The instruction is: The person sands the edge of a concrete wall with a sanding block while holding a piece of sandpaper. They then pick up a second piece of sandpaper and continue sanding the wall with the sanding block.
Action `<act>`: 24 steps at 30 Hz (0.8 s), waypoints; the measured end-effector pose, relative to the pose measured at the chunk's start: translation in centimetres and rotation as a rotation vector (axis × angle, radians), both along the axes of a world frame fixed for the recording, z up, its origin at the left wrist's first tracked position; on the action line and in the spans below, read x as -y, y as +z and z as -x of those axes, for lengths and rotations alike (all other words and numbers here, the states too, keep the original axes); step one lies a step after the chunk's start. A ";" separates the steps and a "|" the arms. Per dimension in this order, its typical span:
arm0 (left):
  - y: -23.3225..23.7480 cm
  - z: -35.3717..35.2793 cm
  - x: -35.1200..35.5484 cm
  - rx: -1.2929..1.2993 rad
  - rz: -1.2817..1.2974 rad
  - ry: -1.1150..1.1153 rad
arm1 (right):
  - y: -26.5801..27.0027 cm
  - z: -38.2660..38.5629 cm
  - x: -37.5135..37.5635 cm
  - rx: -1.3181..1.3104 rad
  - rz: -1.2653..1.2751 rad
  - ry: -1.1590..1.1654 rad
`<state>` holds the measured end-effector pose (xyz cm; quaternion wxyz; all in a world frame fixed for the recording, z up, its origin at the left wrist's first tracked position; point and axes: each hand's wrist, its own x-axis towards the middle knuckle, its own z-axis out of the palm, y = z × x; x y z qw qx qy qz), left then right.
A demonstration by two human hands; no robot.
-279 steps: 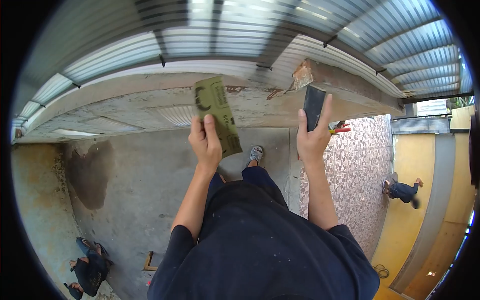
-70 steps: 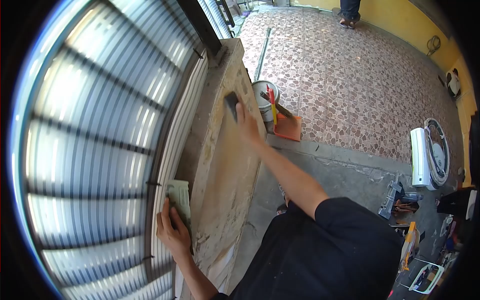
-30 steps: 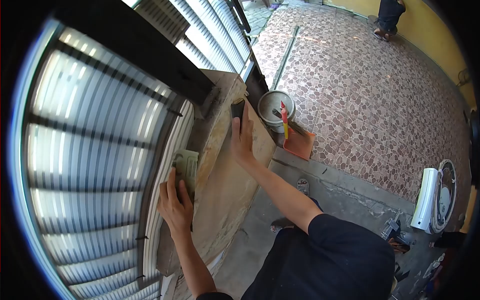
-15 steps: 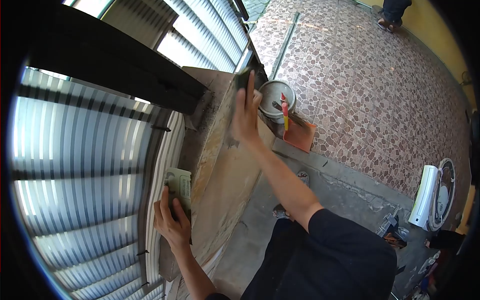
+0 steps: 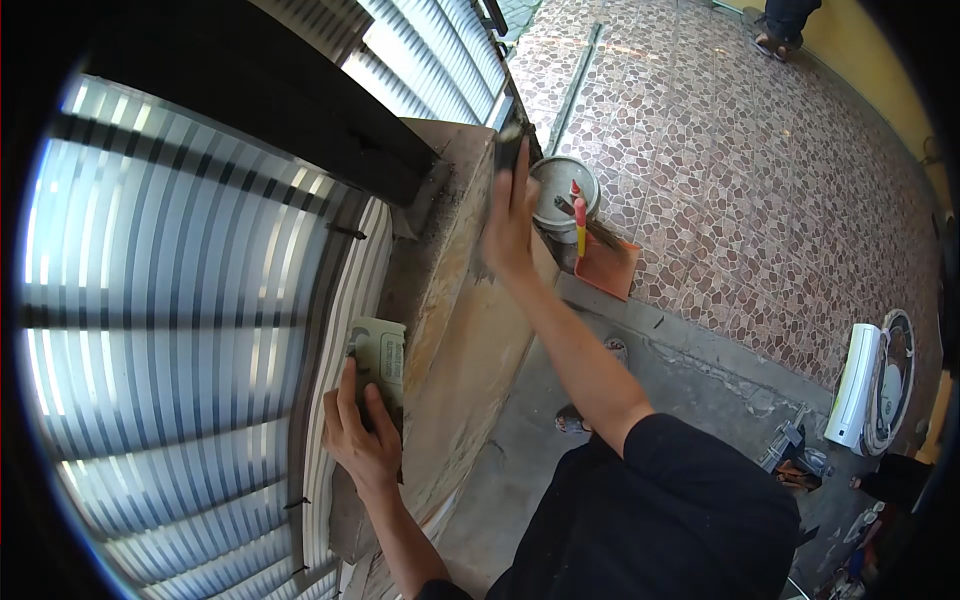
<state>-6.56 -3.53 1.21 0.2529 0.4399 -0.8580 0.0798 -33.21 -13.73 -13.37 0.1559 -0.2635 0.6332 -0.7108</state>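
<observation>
My left hand (image 5: 362, 440) lies over a flat, pale green packet with dark print (image 5: 378, 365) on top of a low wall (image 5: 460, 370), its fingers and thumb on the packet. Farther along that wall, my right hand (image 5: 512, 225) is on a small dark block (image 5: 510, 152) at the top edge. The fingers stretch along the block, and both are smeared by motion. The wall's surface is patchy tan and grey. Beyond the right hand stands a round pail (image 5: 567, 192), overlapped by a brush with a red and yellow handle (image 5: 580, 225).
Along the left, striped translucent sheeting (image 5: 170, 260) runs beside a dark beam (image 5: 270, 120). An orange dustpan (image 5: 608, 270) lies on the floor near the pail. A white air-conditioner unit (image 5: 853, 385), coiled hose (image 5: 900, 370) and tools (image 5: 790, 445) are at right. Another person's legs (image 5: 790, 25) show far off.
The view has shifted a little, so most things sit farther right. My right hand and its dark block are at a slightly different spot by the wall's edge; my left hand stays on the packet.
</observation>
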 end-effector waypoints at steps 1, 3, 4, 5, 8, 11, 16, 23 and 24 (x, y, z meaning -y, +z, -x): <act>0.0 0.1 0.1 -0.011 -0.004 -0.012 | -1.6 -2.9 -1.4 -0.038 -0.002 0.004; -0.1 0.1 -0.2 -0.023 -0.054 0.006 | -2.5 -4.5 -2.7 -0.082 -0.004 0.002; 0.0 -0.1 -0.4 -0.024 -0.105 0.036 | -2.4 -4.7 -3.1 -0.088 -0.015 0.032; 0.1 -0.1 -0.4 -0.022 -0.108 0.033 | -2.6 -4.8 -3.6 -0.090 -0.029 0.063; 0.2 0.3 -0.3 -0.027 -0.102 0.030 | -3.4 0.4 1.4 -0.373 0.014 -0.065; 0.4 0.1 -0.7 -0.017 -0.099 0.038 | -3.1 -2.6 -0.4 -0.131 -0.015 -0.010; 0.2 0.3 -0.5 -0.046 -0.104 0.038 | -3.1 -6.1 -3.8 -0.086 -0.107 0.056; -0.3 0.1 0.0 -0.030 -0.001 0.004 | 0.6 -0.7 -0.4 -0.030 -0.003 -0.014; -0.3 0.0 0.0 -0.043 -0.012 0.006 | -0.8 -3.7 -1.8 -0.081 -0.019 0.001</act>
